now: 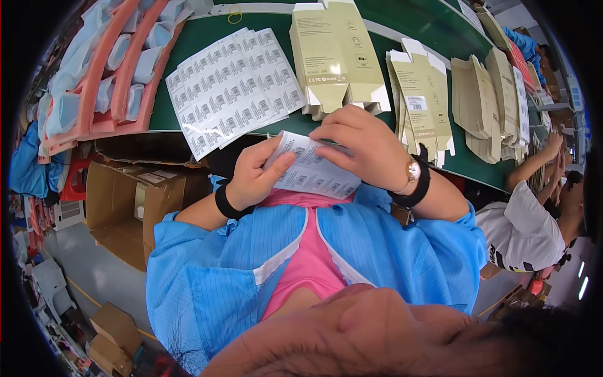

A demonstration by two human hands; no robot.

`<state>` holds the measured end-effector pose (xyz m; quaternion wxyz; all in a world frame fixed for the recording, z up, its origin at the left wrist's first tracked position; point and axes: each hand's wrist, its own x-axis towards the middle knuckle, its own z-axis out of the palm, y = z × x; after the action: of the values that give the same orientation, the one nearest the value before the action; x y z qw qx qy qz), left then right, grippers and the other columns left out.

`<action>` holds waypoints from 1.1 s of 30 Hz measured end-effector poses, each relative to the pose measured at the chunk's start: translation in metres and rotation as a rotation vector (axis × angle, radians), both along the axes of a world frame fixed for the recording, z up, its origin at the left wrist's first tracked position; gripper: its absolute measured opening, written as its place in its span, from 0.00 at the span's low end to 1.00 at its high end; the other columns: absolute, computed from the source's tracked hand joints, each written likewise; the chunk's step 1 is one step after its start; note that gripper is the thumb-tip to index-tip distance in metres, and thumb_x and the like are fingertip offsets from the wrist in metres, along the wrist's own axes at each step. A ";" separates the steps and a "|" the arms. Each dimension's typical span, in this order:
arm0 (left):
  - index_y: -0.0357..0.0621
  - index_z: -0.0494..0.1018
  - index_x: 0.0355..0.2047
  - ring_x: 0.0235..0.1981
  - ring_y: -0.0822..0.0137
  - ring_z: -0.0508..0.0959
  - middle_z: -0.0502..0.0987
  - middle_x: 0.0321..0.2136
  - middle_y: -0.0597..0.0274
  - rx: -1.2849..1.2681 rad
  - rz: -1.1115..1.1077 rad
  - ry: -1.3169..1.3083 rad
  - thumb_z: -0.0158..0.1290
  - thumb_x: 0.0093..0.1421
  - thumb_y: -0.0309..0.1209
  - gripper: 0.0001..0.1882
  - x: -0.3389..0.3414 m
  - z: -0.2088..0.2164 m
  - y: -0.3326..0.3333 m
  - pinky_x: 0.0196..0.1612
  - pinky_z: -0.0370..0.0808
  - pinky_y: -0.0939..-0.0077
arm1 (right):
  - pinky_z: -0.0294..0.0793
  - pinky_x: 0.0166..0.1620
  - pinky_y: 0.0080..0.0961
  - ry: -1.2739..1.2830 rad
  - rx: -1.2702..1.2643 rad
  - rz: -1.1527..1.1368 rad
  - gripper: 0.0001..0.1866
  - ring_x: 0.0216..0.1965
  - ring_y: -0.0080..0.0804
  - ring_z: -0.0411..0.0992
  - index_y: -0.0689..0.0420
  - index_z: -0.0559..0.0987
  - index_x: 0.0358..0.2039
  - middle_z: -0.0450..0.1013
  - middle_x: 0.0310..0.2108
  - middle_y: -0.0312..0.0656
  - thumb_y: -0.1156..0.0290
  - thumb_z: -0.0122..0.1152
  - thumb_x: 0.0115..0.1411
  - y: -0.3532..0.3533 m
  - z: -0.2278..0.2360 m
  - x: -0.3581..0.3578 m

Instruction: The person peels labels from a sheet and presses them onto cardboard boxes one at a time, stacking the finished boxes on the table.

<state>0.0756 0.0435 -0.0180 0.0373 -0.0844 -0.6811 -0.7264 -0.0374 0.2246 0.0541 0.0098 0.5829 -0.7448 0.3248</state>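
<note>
A white sheet of barcode labels is held up in front of my chest, over the table's near edge. My left hand grips its left side, with the thumb on the printed face. At the upper right edge of the sheet, my right hand has its fingers bent over it, and the sheet curls there. Whether a single label is between those fingertips is hidden. Beyond my hands lies a fanned stack of similar label sheets. Just past my right hand is a pile of flattened beige cartons.
More flat cartons and further carton stacks lie to the right on the green table. A pink rack with pale blue wrapped pieces stands at left. Below it is an open cardboard box. A co-worker works at right.
</note>
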 end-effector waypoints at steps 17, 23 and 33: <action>0.30 0.69 0.37 0.30 0.78 0.71 0.74 0.30 0.62 0.276 0.206 -0.098 0.43 0.61 0.31 0.13 0.005 -0.015 -0.023 0.33 0.67 0.86 | 0.67 0.32 0.23 0.071 -0.055 0.069 0.07 0.27 0.34 0.67 0.58 0.73 0.24 0.68 0.26 0.39 0.79 0.60 0.42 -0.019 0.043 -0.007; 0.30 0.69 0.38 0.31 0.77 0.72 0.74 0.30 0.60 0.207 0.185 -0.050 0.42 0.61 0.31 0.14 0.008 -0.019 -0.027 0.35 0.68 0.85 | 0.67 0.34 0.14 -0.583 -0.108 -0.310 0.06 0.27 0.18 0.66 0.60 0.73 0.30 0.69 0.28 0.32 0.74 0.58 0.51 -0.027 0.040 -0.094; 0.30 0.69 0.38 0.31 0.77 0.72 0.74 0.30 0.60 0.205 0.193 -0.036 0.42 0.61 0.30 0.14 0.011 -0.021 -0.034 0.35 0.68 0.85 | 0.67 0.33 0.09 -1.018 -0.034 -0.417 0.08 0.25 0.14 0.65 0.60 0.74 0.33 0.70 0.28 0.33 0.71 0.57 0.53 -0.043 -0.004 -0.136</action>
<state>0.0867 0.0093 -0.0386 0.1031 -0.0013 -0.6087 -0.7867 -0.1738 0.1817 0.0497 -0.2782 0.1923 -0.7498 0.5687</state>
